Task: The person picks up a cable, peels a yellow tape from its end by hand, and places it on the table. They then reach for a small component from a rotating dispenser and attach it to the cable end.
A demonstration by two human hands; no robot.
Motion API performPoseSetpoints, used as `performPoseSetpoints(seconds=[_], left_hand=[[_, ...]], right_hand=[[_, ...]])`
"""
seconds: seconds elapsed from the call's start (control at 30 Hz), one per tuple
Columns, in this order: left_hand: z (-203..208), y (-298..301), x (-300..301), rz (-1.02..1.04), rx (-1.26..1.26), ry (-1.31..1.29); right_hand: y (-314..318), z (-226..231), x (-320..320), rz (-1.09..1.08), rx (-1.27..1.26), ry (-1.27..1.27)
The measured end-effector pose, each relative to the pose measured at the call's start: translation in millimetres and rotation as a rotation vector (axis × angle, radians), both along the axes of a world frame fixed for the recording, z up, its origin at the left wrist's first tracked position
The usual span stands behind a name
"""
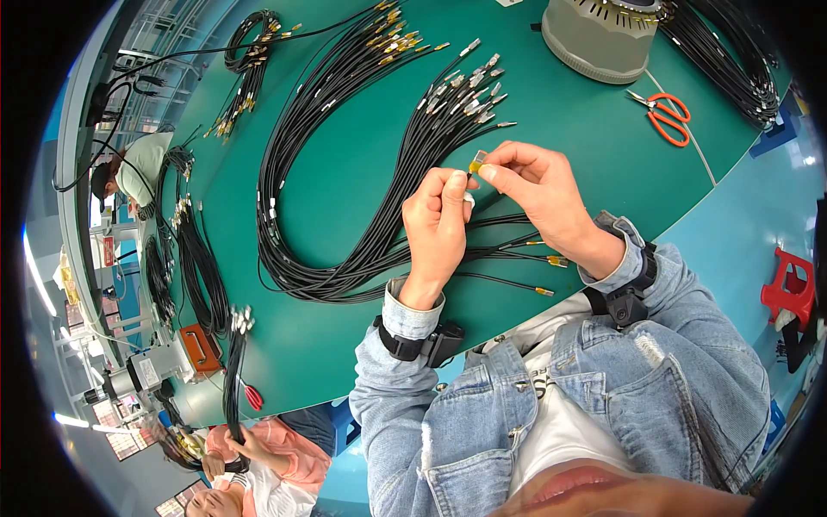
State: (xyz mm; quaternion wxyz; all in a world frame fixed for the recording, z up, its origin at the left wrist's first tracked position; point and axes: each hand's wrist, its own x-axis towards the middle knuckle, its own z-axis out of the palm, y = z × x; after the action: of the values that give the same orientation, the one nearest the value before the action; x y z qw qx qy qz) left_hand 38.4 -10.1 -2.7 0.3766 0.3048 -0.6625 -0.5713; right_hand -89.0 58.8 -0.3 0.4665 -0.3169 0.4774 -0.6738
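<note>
Above the green table, my left hand [437, 226] is closed in a pinch around the end of a black cable, just behind its connector. The metal connector [479, 156] has a yellow wrap at its base. My right hand [544, 191] pinches that connector between thumb and forefinger. A small white bit [469, 199] shows by my left thumb; I cannot make out what it is. Beneath my hands runs a long curved bundle of black cables [280, 233] with metal ends. Several loose cable ends with yellow-wrapped connectors [558, 261] lie close to my right wrist.
Orange-handled scissors [668, 119] lie to the right, near a grey round container [594, 43]. More black cable bundles [722, 65] lie at the far right and left. At lower left a co-worker's hands [250, 448] hold another bundle. A red stool [788, 289] stands on the floor.
</note>
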Motion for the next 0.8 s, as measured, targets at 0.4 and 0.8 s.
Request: performPoseSetpoints(seconds=[0.4, 0.8], left_hand=[[3.0, 2.0, -1.3, 0.05, -0.267, -0.098], [5.0, 2.3, 0.4, -0.039, -0.215, -0.081]], right_hand=[[-1.9, -5.4, -4.0, 0.042, -0.099, 0.065], [-1.1, -1.3, -4.5, 0.112, -0.099, -0.017]])
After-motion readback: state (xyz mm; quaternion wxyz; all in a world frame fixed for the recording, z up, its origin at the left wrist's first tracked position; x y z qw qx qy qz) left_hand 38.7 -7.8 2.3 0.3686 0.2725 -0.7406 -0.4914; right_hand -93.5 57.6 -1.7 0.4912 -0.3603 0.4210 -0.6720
